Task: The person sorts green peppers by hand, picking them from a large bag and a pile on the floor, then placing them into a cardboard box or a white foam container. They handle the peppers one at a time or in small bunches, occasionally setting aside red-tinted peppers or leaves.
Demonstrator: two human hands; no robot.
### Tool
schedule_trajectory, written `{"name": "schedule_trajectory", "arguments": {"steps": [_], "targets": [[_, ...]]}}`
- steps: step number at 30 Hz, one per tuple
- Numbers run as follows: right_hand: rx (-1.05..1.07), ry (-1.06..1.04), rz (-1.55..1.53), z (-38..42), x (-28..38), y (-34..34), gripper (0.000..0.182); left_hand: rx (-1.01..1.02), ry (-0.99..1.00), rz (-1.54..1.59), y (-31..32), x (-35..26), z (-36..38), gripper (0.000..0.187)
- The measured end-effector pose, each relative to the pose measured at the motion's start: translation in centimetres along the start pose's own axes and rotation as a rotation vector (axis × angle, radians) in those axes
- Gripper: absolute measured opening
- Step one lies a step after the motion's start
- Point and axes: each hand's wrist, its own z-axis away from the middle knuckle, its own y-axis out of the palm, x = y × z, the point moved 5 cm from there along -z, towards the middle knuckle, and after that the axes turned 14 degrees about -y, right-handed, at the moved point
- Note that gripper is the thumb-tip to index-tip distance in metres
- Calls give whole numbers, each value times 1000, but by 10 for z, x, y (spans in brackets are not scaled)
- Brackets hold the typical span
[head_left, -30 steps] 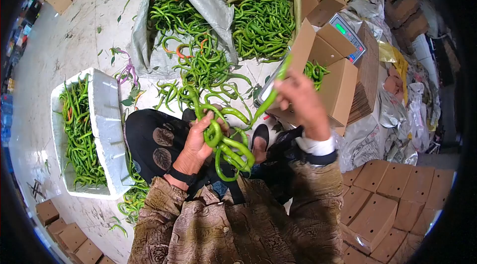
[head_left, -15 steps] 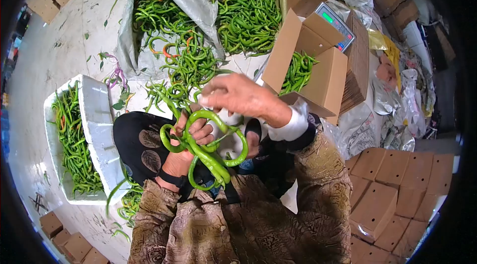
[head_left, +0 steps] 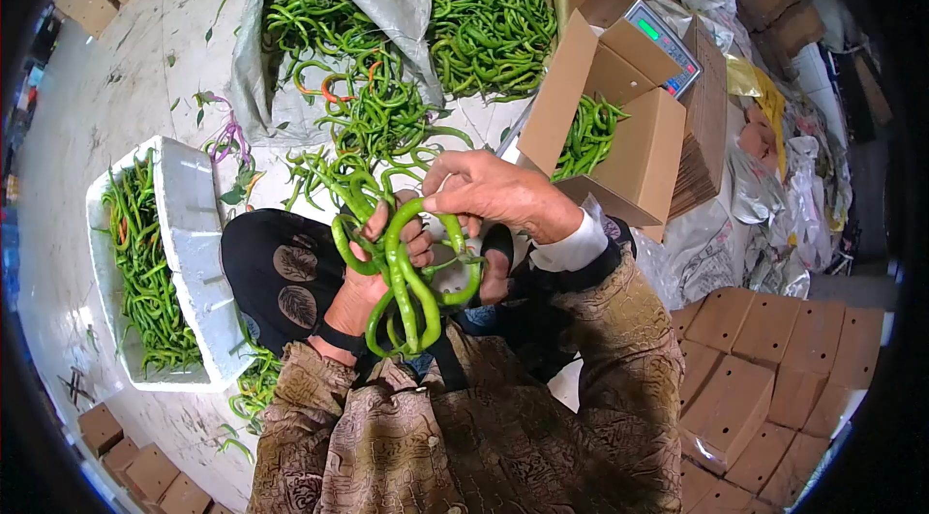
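A bunch of long curled green peppers (head_left: 411,291) is gripped in my left hand (head_left: 373,257), its fingers wrapped round them above my lap. My right hand (head_left: 498,193) is at the bunch's upper right, thumb and fingers closed on the bend of one pepper. Just beyond my hands lies a loose heap of green peppers (head_left: 377,117), with a few reddish ones, spilling from an open white sack (head_left: 387,6). To the right, an open cardboard box (head_left: 658,151) holds more green peppers (head_left: 588,135).
A white foam box (head_left: 198,262) of peppers stands at the left. Another full sack of peppers (head_left: 494,20) is at the top. Behind the cardboard box is a digital scale (head_left: 663,47). Plastic bags (head_left: 764,195) and stacked brown boxes (head_left: 774,369) are on the right.
My right hand has come down onto the bunch and now pinches a pepper. The peppers in my left hand have shifted and hang differently. The view has moved slightly.
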Motion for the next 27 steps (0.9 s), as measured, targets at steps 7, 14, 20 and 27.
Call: {"name": "schedule_trajectory", "arguments": {"steps": [7,14,20,27], "targets": [[28,-63,51,24,33,-3,39,-378,170,-90,-23,-7,-3,23],[-396,-269,-18,65,79,-60,37,-242,309,67,-42,-29,-7,15],[-273,-632,-173,21,145,29,41,-531,332,10,-37,-21,-14,17],[-198,-583,448,15,87,48,45,-296,308,101,-43,-24,8,17]]}}
